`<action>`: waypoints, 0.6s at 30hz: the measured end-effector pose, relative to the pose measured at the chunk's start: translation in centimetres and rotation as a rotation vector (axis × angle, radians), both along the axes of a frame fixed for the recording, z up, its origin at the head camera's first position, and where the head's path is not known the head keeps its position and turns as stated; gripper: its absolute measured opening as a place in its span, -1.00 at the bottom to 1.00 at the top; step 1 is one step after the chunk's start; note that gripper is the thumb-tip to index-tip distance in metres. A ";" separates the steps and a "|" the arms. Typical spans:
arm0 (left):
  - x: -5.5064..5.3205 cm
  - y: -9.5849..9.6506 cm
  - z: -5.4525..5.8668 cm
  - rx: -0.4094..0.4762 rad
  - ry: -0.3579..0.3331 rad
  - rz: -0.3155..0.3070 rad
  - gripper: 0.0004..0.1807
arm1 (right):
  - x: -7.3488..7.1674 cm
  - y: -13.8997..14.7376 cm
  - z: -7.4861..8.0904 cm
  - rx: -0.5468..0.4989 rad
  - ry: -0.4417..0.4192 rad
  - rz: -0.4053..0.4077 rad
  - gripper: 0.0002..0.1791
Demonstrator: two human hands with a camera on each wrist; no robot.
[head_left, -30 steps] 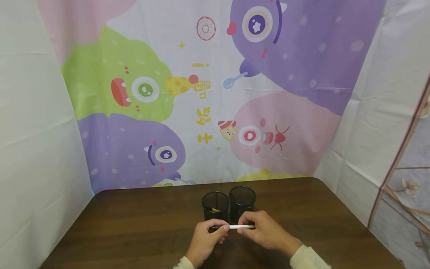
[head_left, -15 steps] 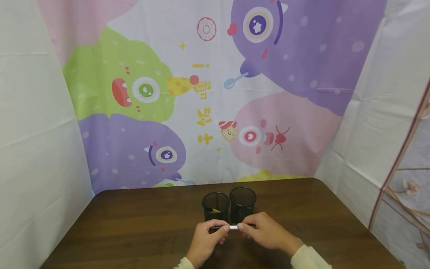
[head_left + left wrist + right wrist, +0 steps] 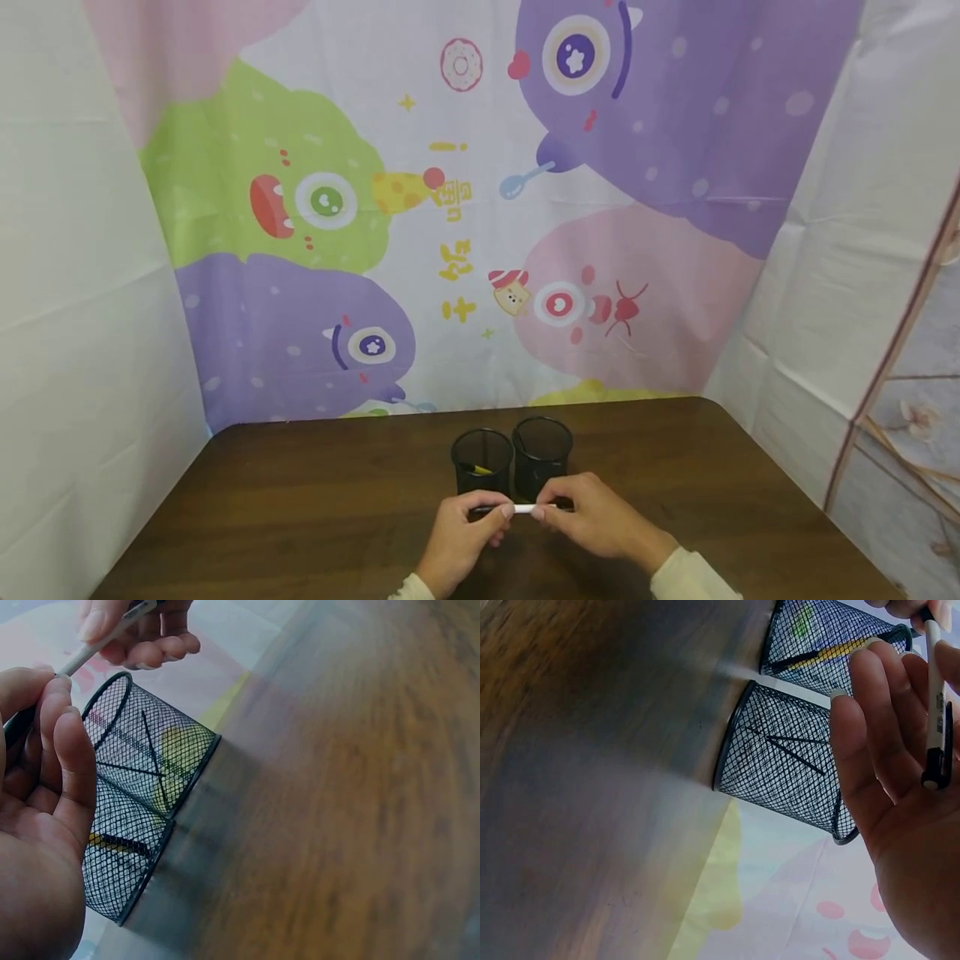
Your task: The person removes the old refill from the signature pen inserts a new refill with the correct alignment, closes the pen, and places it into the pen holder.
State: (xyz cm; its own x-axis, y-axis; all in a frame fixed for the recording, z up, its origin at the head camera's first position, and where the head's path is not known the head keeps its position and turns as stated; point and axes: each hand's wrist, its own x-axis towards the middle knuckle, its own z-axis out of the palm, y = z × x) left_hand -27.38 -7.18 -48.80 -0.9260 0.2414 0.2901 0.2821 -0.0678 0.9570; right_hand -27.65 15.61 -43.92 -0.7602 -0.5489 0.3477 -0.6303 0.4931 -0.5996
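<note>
Cartoon-printed fabric (image 3: 465,358) backs a dark wooden table (image 3: 315,492). Left hand (image 3: 453,533) and right hand (image 3: 591,515) pinch a white-and-black pen (image 3: 523,508) between them, nearside of two black mesh pen cups (image 3: 529,473). A slack pinch could drop it. The right-wrist view reveals its black clip (image 3: 949,735), hidden in the head view.

- Evenly lit on pale cartoon-printed cloth backdrop (image 3: 465,358)
- Dim on dark brown wooden table (image 3: 315,492), blurred there in both wrist views
- Shadowed beside black cylindrical wire-mesh cups (image 3: 176,739)
- Too soft to read print on slim white-and-black pen (image 3: 936,679)
</note>
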 end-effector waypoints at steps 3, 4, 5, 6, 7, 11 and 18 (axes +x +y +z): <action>-0.1 0.0 0.0 0.008 0.013 0.002 -0.84 | 0.0 -0.1 -0.1 -0.015 0.017 -0.009 -0.92; -0.2 0.0 0.0 0.008 0.017 0.005 -0.85 | -0.1 -0.1 -0.1 -0.021 0.021 -0.008 -0.91; -0.2 0.0 0.0 0.007 0.017 0.007 -0.85 | -0.1 -0.2 -0.1 -0.027 0.023 -0.007 -0.90; -0.2 0.0 0.1 0.007 0.015 0.008 -0.84 | -0.2 -0.2 -0.1 -0.033 0.023 -0.005 -0.90; -0.2 0.0 0.1 0.006 0.013 0.009 -0.84 | -0.2 -0.2 0.0 -0.038 0.026 0.000 -0.90; -0.2 0.0 0.4 -0.003 0.003 0.014 -0.83 | -0.4 -0.1 0.2 -0.047 0.023 0.005 -0.90; 0.1 0.2 0.2 -0.011 -0.012 0.013 -0.84 | -0.1 0.1 0.2 -0.017 -0.041 0.001 -0.91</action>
